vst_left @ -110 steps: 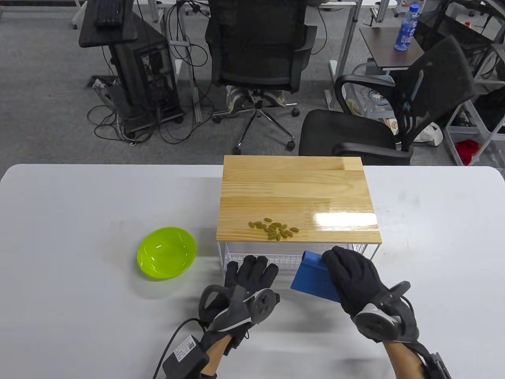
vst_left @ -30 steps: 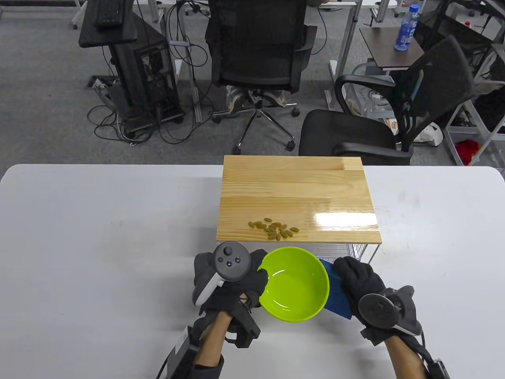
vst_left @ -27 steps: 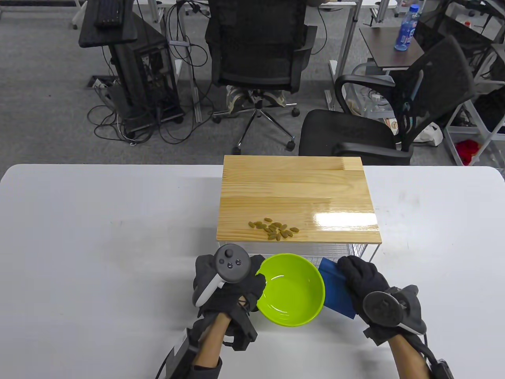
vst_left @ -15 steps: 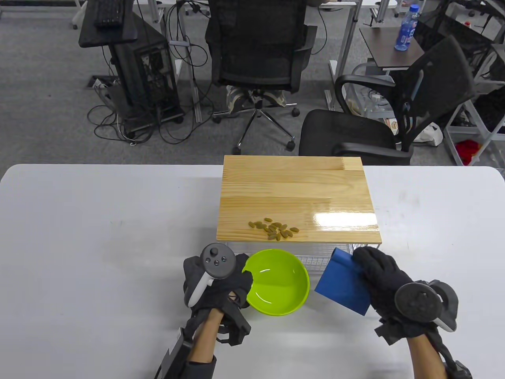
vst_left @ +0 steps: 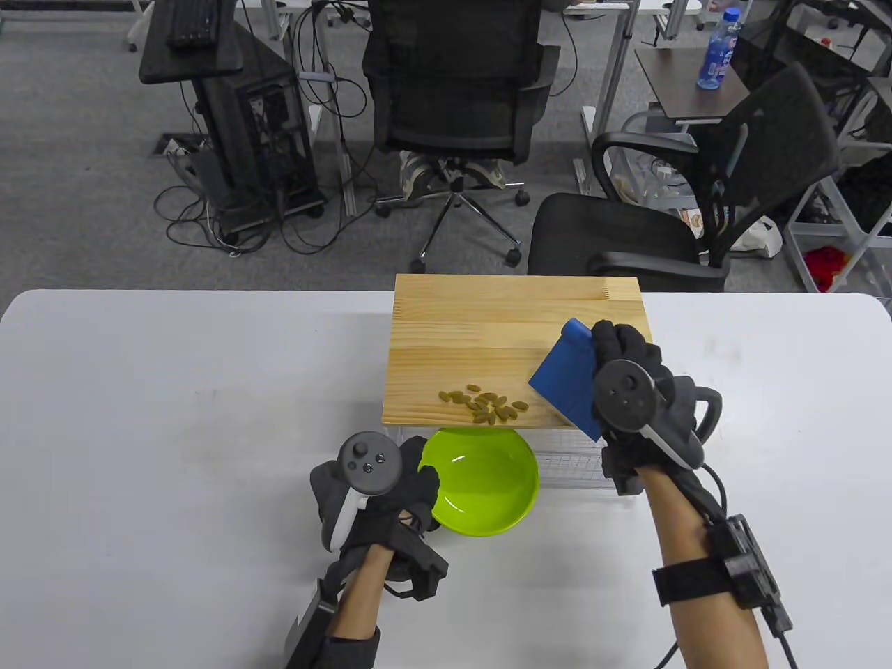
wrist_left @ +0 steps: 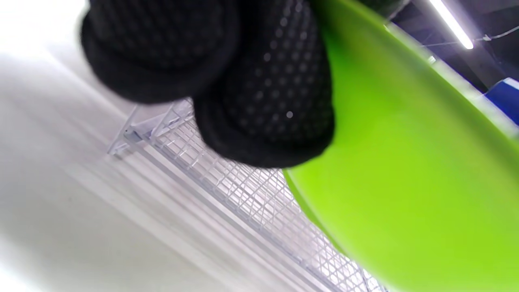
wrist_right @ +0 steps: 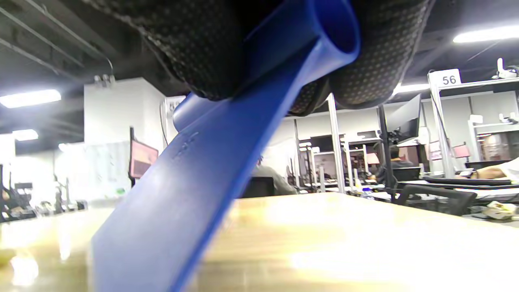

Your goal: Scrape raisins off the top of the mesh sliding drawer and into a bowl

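A small pile of raisins lies near the front edge of the drawer's wooden top. My left hand grips the rim of the green bowl and holds it just below that front edge, under the raisins. In the left wrist view the fingers curl over the green bowl. My right hand grips a blue scraper over the wooden top, to the right of the raisins. The right wrist view shows the blue scraper slanting down toward the wooden top.
The white mesh drawer shows under the wooden top, and its white mesh fills the left wrist view. The white table spreads to both sides. Office chairs stand beyond the far edge.
My right hand has lifted the scraper from in front of the drawer up onto the wooden top. My left hand has shifted the bowl slightly left and closer to the front edge.
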`<state>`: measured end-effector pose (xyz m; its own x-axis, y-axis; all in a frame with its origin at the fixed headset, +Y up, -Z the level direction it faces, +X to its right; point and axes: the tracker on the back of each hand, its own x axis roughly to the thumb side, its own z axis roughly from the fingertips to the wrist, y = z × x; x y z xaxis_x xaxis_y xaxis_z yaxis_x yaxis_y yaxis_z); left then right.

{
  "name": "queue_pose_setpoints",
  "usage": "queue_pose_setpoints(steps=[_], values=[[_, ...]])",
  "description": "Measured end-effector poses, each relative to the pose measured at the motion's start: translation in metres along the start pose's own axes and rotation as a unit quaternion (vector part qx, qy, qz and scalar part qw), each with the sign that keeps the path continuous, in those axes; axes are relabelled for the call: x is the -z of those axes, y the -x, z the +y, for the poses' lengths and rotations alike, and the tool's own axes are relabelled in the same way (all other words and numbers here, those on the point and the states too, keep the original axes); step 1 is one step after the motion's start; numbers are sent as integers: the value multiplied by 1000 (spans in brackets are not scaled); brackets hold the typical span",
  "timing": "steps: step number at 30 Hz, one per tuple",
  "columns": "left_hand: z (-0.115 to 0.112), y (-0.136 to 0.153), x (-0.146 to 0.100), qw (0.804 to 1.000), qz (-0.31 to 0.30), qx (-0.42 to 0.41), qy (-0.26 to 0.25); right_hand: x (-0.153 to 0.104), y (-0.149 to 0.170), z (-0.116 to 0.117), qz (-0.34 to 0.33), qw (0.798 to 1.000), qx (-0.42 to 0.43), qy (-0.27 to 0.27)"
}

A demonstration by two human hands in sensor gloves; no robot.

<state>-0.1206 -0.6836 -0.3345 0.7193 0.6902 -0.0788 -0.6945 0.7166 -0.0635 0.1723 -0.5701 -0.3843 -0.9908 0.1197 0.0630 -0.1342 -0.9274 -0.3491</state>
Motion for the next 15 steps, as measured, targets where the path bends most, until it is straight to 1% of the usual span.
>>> queue_pose_setpoints(steps=[3, 6, 15], values=[[1, 2, 0, 1000, 3, -16, 1, 7, -8, 3, 0, 999, 29, -23], [1, 1, 0, 1000, 6, -19, 3, 9, -16, 4, -15, 999, 36, -37], [3, 2, 0, 1000, 7, -29, 2, 0, -34, 1, -59, 997, 41, -39]])
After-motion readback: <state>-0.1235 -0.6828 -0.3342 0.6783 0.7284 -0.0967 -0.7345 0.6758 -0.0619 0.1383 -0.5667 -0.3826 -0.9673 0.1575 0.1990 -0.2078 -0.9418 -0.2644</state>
